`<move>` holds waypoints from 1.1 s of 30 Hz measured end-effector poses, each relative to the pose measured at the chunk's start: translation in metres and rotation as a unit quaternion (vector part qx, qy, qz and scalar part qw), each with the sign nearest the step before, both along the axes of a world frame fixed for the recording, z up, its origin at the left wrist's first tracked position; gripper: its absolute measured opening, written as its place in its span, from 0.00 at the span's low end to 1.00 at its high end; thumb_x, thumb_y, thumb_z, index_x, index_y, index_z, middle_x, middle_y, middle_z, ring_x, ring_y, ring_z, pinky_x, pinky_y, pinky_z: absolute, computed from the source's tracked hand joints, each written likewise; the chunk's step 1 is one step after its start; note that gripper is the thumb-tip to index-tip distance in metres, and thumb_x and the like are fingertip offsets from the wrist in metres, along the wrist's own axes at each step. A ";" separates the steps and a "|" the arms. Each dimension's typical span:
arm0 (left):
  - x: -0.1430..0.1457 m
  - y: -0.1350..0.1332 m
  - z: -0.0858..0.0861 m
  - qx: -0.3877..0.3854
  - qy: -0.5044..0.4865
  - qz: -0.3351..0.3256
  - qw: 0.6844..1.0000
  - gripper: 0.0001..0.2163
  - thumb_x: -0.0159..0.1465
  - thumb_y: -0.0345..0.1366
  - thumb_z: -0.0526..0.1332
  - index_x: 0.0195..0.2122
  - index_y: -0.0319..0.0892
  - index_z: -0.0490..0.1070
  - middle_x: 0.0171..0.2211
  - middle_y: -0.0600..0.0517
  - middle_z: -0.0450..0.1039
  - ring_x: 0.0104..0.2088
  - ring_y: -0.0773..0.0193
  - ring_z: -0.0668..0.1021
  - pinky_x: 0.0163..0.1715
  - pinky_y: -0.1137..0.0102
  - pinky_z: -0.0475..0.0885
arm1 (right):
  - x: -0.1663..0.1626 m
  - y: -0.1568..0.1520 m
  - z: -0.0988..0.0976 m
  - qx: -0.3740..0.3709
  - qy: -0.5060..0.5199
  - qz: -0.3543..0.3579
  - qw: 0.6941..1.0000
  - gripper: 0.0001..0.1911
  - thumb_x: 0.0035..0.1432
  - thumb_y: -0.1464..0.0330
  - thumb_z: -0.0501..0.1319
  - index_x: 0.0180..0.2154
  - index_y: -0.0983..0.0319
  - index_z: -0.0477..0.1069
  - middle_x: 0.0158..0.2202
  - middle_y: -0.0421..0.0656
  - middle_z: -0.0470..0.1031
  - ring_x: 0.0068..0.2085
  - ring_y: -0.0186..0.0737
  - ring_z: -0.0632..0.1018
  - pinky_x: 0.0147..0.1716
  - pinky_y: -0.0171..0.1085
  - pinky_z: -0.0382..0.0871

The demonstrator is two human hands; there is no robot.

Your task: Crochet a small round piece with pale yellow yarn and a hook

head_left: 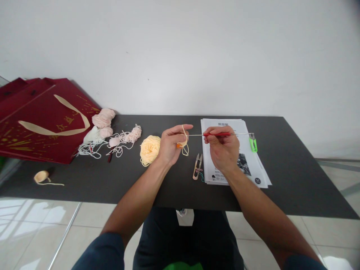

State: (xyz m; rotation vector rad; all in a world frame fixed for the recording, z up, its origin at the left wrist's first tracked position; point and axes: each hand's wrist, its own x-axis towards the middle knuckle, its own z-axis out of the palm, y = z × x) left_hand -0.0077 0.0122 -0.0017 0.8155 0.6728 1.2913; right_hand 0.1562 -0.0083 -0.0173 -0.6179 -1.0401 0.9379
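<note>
My left hand (170,144) is closed on a small pale-yellow crochet piece (183,140), its index finger stretched out with a strand of yarn looped over it. A bit of orange shows beside the piece. In my right hand (225,148) is a red-handled crochet hook (221,134), held level, its thin metal shaft reaching left to the piece. Whether the tip is inside a stitch is too small to tell. Close to my left wrist lies a ball of yellow yarn (150,150). Printed sheets (216,157) lie under my right hand.
Thread snips (197,167) lie left of the sheets; a bright green tool (253,144) rests at their right edge. Pink yarn (103,118) and white yarn (92,135) sit beside a dark red bag (42,120). A small cream crochet piece (41,177) lies at the table's left.
</note>
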 end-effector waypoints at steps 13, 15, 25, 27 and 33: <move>-0.003 0.002 0.002 -0.024 -0.044 -0.040 0.998 0.09 0.47 0.28 0.69 0.31 0.39 0.85 0.20 0.52 0.72 0.24 0.70 0.72 0.28 0.72 0.65 | -0.004 -0.001 0.011 -0.149 0.117 0.104 0.977 0.12 0.50 0.66 0.79 0.33 0.56 0.78 0.34 0.36 0.83 0.30 0.28 0.78 0.30 0.29 0.76; -0.001 0.001 0.001 -0.019 -0.020 -0.026 0.999 0.09 0.49 0.30 0.74 0.32 0.41 0.85 0.24 0.51 0.77 0.26 0.69 0.74 0.30 0.72 0.68 | -0.007 -0.002 0.010 -0.191 0.143 0.110 0.965 0.12 0.50 0.65 0.79 0.34 0.56 0.80 0.35 0.36 0.84 0.31 0.27 0.80 0.33 0.26 0.79; 0.009 -0.003 -0.008 0.040 0.083 0.062 0.994 0.05 0.53 0.32 0.76 0.31 0.43 0.85 0.35 0.50 0.84 0.34 0.67 0.81 0.38 0.72 0.76 | -0.019 -0.008 0.008 -0.213 0.170 0.101 0.957 0.09 0.53 0.67 0.78 0.35 0.58 0.82 0.37 0.37 0.87 0.36 0.27 0.85 0.42 0.23 0.82; 0.010 -0.003 -0.009 0.043 0.076 0.063 0.994 0.05 0.54 0.32 0.76 0.32 0.43 0.85 0.35 0.51 0.84 0.35 0.67 0.81 0.39 0.72 0.76 | -0.019 -0.008 0.008 -0.209 0.173 0.104 0.957 0.08 0.54 0.67 0.77 0.35 0.58 0.82 0.37 0.37 0.87 0.36 0.27 0.85 0.42 0.22 0.82; 0.012 -0.003 -0.010 0.028 0.053 0.063 0.996 0.07 0.52 0.31 0.76 0.32 0.42 0.82 0.35 0.52 0.82 0.33 0.69 0.80 0.37 0.73 0.75 | -0.020 -0.007 0.005 -0.211 0.161 0.098 0.959 0.07 0.56 0.66 0.76 0.36 0.57 0.81 0.37 0.37 0.87 0.36 0.27 0.85 0.42 0.24 0.83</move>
